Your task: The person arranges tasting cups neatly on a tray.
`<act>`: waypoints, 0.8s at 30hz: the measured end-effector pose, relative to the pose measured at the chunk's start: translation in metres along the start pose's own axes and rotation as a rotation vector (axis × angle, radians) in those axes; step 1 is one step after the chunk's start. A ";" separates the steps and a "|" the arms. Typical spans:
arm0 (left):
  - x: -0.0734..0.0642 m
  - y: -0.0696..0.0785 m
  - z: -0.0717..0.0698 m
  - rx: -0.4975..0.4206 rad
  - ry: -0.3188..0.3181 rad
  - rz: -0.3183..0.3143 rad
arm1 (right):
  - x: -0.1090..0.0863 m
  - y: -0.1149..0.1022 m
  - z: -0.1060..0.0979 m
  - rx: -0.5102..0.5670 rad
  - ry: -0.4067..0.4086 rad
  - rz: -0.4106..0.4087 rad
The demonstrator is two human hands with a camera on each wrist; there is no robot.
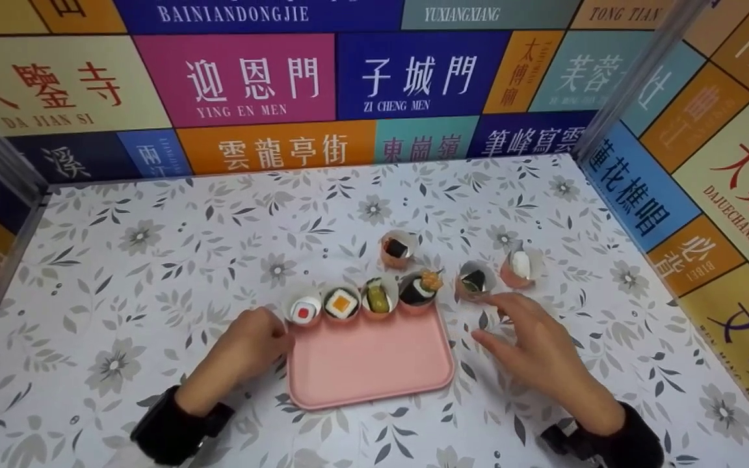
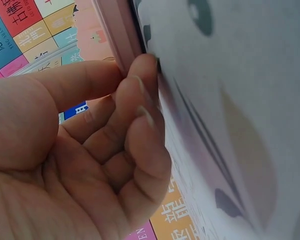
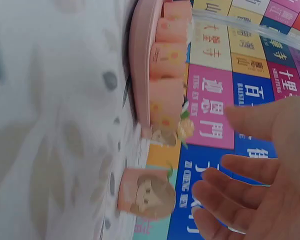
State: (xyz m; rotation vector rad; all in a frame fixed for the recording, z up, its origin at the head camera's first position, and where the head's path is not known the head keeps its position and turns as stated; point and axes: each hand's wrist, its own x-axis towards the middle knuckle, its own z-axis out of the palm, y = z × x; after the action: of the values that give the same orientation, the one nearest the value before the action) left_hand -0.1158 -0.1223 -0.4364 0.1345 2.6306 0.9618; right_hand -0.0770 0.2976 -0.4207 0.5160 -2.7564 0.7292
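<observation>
Pinching the tray (image 1: pixel 371 367) are left fingers (image 2: pixel 132 100); right fingers (image 1: pixel 511 305), spread, seem just beside a cup (image 1: pixel 474 287).

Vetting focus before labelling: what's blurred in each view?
Head: tray edges fairly clear; left wrist: close-up tablecloth badly blurred, left hand creases crisp; right wrist: nearest tablecloth out of focus, wall lettering mostly readable.

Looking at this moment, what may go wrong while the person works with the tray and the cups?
The left hand pinches the edge of the pink tray; a sudden pull might topple the four cups on its far side. The right hand is very near a cup beside the tray and might knock it over. The orange topping rises above its cup, so a passing hand might brush it off.
</observation>
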 end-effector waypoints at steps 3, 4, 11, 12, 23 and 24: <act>0.000 -0.001 0.000 0.004 0.003 0.013 | -0.006 0.013 -0.008 0.021 0.021 0.009; 0.000 -0.001 0.000 0.009 0.008 0.025 | -0.008 0.017 -0.011 0.024 0.025 0.020; 0.001 -0.003 0.002 0.029 0.019 0.055 | -0.018 0.045 -0.027 0.029 -0.030 0.204; 0.001 -0.003 0.002 0.027 0.019 0.051 | -0.019 0.049 -0.029 0.033 -0.052 0.234; 0.002 -0.002 0.002 0.025 0.013 0.026 | -0.026 0.072 -0.031 0.060 -0.212 0.421; 0.002 -0.002 0.002 0.025 0.014 0.026 | -0.025 0.073 -0.030 0.052 -0.221 0.433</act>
State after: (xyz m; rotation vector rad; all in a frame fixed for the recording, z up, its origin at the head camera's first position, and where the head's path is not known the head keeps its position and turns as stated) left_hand -0.1167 -0.1224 -0.4397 0.1691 2.6611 0.9417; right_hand -0.0790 0.3795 -0.4343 -0.0021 -3.1046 0.8839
